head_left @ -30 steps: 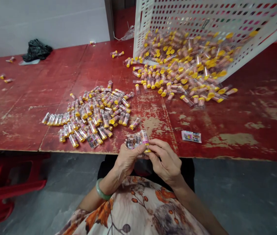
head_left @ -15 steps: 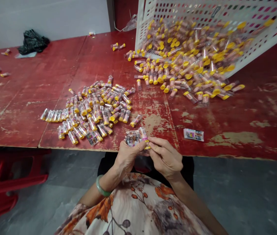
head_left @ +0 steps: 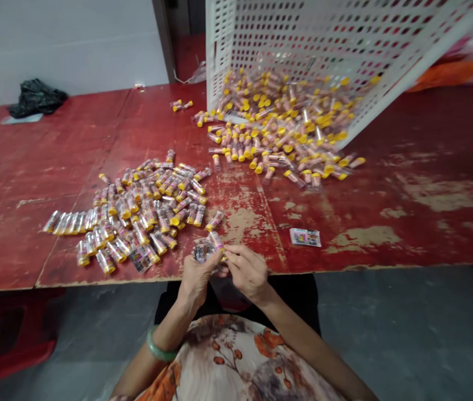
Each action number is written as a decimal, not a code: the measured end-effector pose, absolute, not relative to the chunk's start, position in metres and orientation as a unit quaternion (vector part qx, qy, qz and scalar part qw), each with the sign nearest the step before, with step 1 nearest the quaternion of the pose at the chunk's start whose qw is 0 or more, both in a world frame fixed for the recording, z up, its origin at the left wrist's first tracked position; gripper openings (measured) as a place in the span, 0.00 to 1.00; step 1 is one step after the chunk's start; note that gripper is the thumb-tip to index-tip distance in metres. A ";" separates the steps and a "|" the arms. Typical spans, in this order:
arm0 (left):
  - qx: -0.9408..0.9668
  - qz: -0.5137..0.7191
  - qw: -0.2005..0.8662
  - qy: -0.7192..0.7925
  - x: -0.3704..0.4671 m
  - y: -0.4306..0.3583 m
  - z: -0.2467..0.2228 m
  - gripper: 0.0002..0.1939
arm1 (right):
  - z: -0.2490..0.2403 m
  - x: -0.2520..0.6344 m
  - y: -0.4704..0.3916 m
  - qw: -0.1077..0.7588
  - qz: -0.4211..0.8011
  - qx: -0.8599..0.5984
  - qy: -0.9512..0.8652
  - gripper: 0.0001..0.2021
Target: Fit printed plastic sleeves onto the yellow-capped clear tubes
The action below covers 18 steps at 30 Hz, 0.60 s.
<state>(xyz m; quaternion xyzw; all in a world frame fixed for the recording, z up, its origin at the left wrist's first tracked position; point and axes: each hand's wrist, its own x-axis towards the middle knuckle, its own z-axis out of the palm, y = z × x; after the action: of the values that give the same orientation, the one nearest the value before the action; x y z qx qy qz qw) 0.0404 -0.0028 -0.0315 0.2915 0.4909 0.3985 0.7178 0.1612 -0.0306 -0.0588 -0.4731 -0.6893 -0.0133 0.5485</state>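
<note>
Just over the table's front edge my two hands meet at a small clear tube with a yellow cap. My left hand is closed on it and on a dark printed paper label beside it. The fingers of my right hand pinch the tube's near end from the right and hide part of it. Left of my hands spreads a pile of labelled, yellow-capped tubes. A small stack of printed labels lies on the right, apart from my hands.
A white perforated basket lies tipped at the back, with pink-filled, yellow-capped tubes spilling out onto the worn red table. A black plastic bag rests at the far left. Below it stands a red stool.
The camera's view has shifted, so table, basket and hands appear further left, and the table edge lower. Both hands stay together at the tube, with little visible change in grip.
</note>
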 end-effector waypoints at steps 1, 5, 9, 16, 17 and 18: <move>0.289 0.399 0.715 0.496 0.041 0.000 -0.033 0.18 | -0.061 0.158 -0.027 0.549 -0.024 -0.473 -0.689 0.10; 0.291 0.420 0.695 0.505 0.037 0.010 -0.035 0.18 | -0.063 0.154 -0.013 0.539 -0.022 -0.454 -0.709 0.11; 0.423 0.419 0.552 0.584 0.017 0.030 -0.044 0.17 | -0.055 0.212 0.018 0.420 0.019 -0.469 -0.777 0.07; 0.512 0.508 0.258 0.643 -0.014 0.050 -0.051 0.11 | -0.060 0.379 0.109 0.311 -0.076 -0.758 -0.568 0.07; 0.482 0.545 0.240 0.642 -0.015 0.050 -0.047 0.11 | -0.063 0.389 0.116 0.308 -0.070 -0.761 -0.566 0.08; 0.444 0.579 0.241 0.640 -0.017 0.050 -0.042 0.11 | -0.065 0.396 0.121 0.310 -0.065 -0.759 -0.569 0.10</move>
<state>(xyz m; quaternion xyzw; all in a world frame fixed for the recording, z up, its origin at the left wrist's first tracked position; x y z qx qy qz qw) -0.0166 0.0496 -0.0423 0.4435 0.6401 0.5792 0.2410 0.3965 0.1213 -0.0651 -0.7593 -0.5688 -0.0645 0.3095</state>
